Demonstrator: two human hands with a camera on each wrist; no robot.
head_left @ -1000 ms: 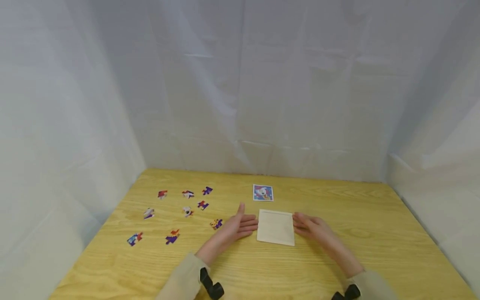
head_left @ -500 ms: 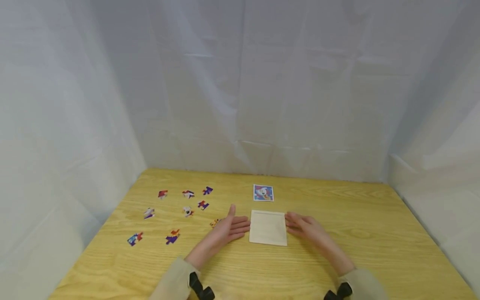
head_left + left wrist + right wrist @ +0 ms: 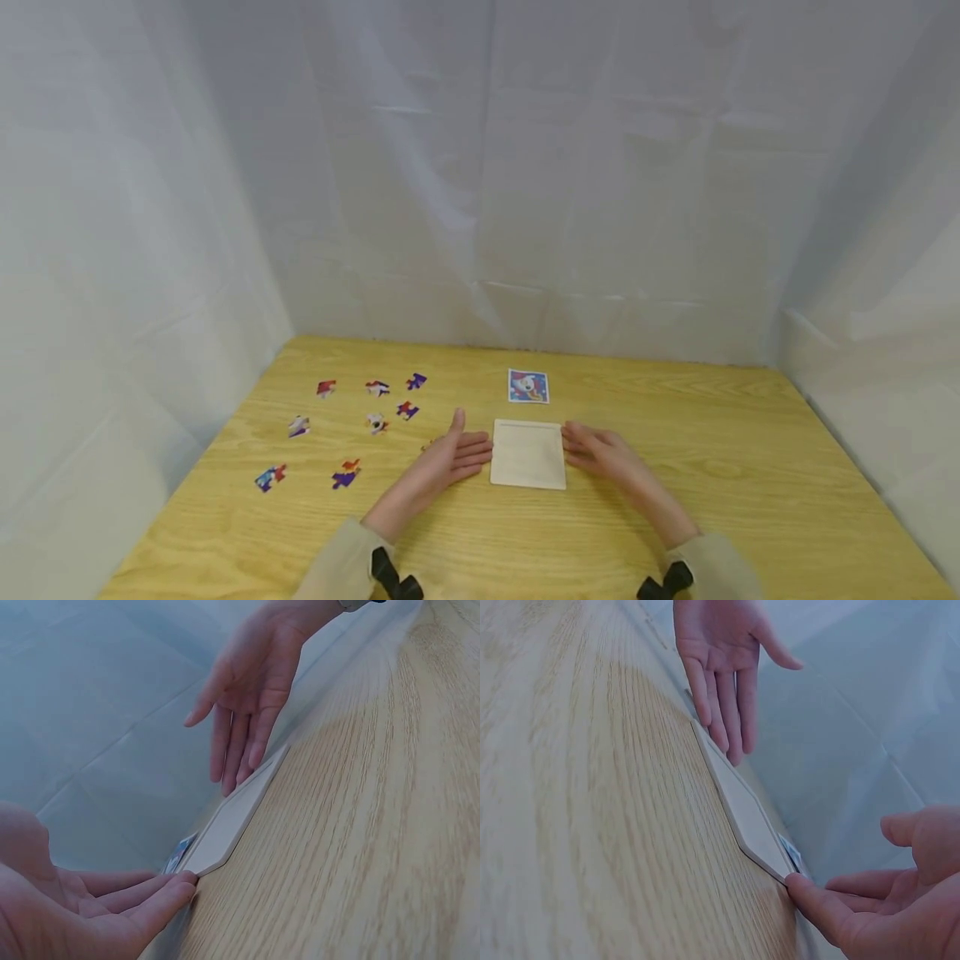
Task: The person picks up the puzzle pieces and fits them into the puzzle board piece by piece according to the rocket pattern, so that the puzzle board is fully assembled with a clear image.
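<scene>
A pale square wooden board lies flat on the wooden table. My left hand stands on edge with straight fingers touching the board's left side; my right hand does the same at its right side. The left wrist view shows the board between my left fingertips and the right hand. The right wrist view shows the board with my right fingertips at its near corner and the left hand at its far side.
A small colourful picture card lies just behind the board. Several purple, red and white puzzle pieces are scattered over the table's left half. White cloth walls close in the back and both sides.
Both hands have slid the board leftward across the table. My left hand now hides the puzzle piece that lay beside it.
</scene>
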